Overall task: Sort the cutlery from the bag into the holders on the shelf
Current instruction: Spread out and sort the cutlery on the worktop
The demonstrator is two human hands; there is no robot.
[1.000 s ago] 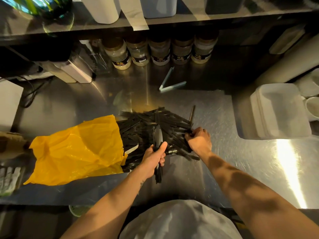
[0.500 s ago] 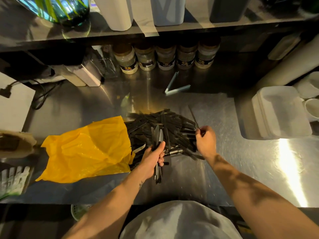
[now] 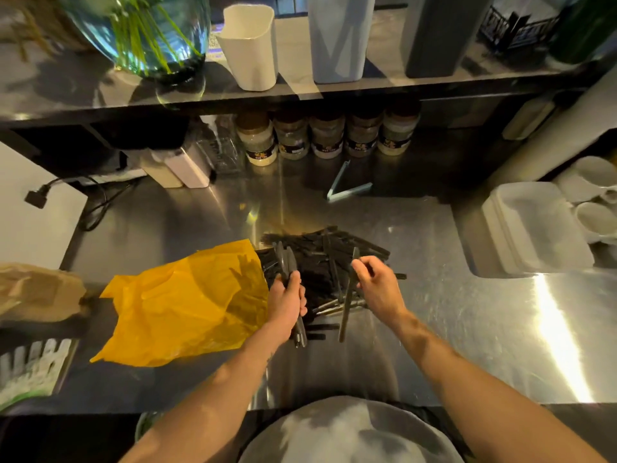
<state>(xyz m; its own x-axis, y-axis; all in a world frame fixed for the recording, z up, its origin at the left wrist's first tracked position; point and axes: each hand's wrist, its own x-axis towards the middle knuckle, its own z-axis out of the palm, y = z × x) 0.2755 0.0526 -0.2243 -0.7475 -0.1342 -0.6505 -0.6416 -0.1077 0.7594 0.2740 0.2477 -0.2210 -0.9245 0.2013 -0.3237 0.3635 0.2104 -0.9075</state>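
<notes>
Steel counter (image 3: 467, 329) fills the middle of the frame, with a yellow bag (image 3: 187, 302) at centre left and a pile of black cutlery (image 3: 330, 252) touching its open end. I see the left hand (image 3: 285, 302) at the pile's left edge, fingers curled round a bundle of black pieces (image 3: 287, 262). Just right of it, the right hand (image 3: 377, 285) pinches a single black knife (image 3: 345, 312) near its upper end, the rest hanging down. On the shelf (image 3: 334, 91) along the top stand a white holder (image 3: 250, 48), a pale blue holder (image 3: 337, 38) and a dark holder (image 3: 437, 35).
</notes>
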